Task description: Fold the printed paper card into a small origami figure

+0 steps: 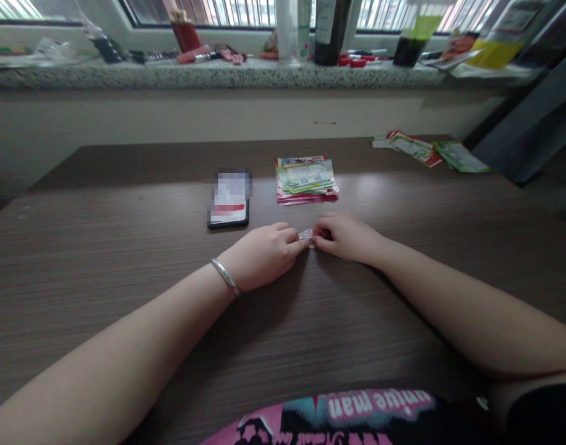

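Observation:
My left hand [270, 252] and my right hand [345, 237] meet at the middle of the brown table. Between their fingertips is a small piece of printed paper [305, 235], pale with fine coloured marks. Both hands pinch it, the left at its left side and the right at its right end. Much of the piece is covered by the fingers, so its full shape is hidden. Just beyond the hands lies a stack of green and red printed packets [307, 176]. A phone [229, 199] with a blurred screen rests above my left hand.
More printed packets [415, 148] lie at the table's far right corner. Behind the table [101, 259], a granite windowsill [245, 75] holds a dark bottle [331, 31], a red cup of sticks [184, 34], pens and containers with green and yellow contents. A grey cloth hangs at right.

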The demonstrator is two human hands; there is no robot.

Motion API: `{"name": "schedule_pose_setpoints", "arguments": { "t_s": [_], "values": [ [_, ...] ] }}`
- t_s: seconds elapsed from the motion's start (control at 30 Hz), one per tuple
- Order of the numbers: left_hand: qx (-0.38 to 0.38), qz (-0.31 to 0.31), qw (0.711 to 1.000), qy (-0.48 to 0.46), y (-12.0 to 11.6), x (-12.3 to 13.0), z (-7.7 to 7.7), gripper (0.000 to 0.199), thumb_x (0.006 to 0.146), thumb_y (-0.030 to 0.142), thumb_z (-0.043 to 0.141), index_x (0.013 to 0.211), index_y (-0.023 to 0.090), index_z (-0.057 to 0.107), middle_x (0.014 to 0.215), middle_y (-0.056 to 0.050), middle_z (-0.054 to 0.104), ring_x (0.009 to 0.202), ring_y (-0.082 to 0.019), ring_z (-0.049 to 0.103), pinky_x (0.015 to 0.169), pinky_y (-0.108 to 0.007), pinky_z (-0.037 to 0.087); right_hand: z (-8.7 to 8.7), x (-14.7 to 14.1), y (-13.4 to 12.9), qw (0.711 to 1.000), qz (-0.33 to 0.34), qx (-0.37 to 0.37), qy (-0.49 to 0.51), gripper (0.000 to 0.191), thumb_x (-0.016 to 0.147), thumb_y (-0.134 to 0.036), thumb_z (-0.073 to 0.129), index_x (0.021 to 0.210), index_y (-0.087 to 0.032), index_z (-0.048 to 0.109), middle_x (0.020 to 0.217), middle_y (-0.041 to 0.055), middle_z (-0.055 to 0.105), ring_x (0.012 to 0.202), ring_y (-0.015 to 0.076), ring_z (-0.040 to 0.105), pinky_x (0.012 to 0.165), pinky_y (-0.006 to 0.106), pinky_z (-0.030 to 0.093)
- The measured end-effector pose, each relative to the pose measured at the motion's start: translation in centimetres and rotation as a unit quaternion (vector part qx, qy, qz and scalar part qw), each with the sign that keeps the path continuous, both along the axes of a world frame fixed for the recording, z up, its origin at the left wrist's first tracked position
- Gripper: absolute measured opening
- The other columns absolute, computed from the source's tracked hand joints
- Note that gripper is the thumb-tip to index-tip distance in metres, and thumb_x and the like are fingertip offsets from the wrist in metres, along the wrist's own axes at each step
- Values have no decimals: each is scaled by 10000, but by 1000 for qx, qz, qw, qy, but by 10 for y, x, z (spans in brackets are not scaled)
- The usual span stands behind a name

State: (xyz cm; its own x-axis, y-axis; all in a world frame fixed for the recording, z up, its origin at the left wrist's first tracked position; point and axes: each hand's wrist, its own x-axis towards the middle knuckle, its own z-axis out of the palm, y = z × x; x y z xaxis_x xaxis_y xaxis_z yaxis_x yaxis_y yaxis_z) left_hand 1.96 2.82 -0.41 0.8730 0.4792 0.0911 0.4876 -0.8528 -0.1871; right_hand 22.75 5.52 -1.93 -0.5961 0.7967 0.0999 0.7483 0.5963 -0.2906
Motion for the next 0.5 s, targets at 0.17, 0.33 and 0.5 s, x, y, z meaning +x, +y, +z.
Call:
{"name": "schedule_pose_setpoints", "arguments": {
  "t_s": [0.17,0.33,0.5],
  "values": [
    [3,4,1000,2,-1,1,0,282,891,193,472,1119,136,628,897,-99,627,817,-205,575,783,-332,507,8,-5,-4,999,-34,4,-37,160,789,-286,557,755,-194,682,762,50,684,696,175,568,628,282,345],
    [7,11,1000,3,-2,3,-2,299,888,196,477,1145,145,620,901,-92,617,815,-208,566,769,-327,506,12,-6,-5,992,-105,-53,-49,183,776,-355,571,761,-218,692,740,25,696,666,157,581,594,261,340],
    [1,30,1000,10,-4,6,-2,304,884,181,474,1144,134,623,909,-96,611,840,-209,556,787,-318,497,12,-4,-4,988,-130,-76,-37,197,749,-400,592,716,-227,680,705,8,689,636,145,578,561,254,324]
  ]
}}
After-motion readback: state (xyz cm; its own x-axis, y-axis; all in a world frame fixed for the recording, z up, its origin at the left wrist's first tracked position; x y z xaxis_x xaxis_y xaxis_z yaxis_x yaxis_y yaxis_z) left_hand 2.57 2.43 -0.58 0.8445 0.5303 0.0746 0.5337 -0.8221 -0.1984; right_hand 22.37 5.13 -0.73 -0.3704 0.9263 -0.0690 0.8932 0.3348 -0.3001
